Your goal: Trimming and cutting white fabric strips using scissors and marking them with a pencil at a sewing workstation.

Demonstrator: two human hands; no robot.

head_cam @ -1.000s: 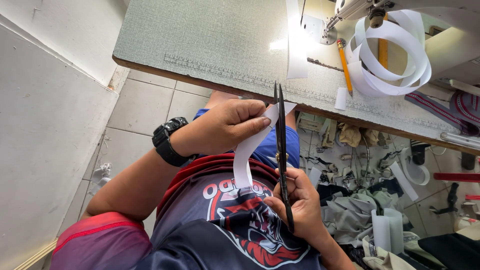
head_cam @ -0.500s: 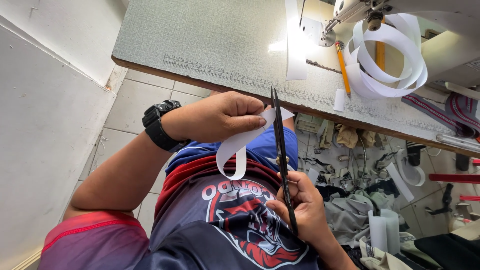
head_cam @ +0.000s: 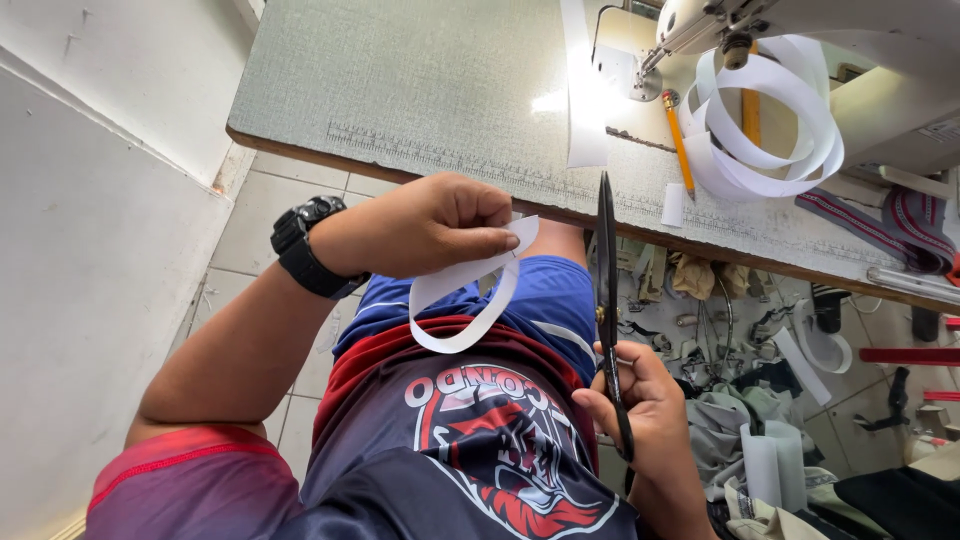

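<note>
- Keep the white strip taut and square to the blades before any cut; as it hangs now, the loop sags below your fist over your lap.
- Your left hand is closed, pinching both ends of the strip between thumb and fingers, just short of the table edge.
- Your right hand is wrapped around the handles of the black scissors; blades together, pointing up, clear of the strip.
</note>
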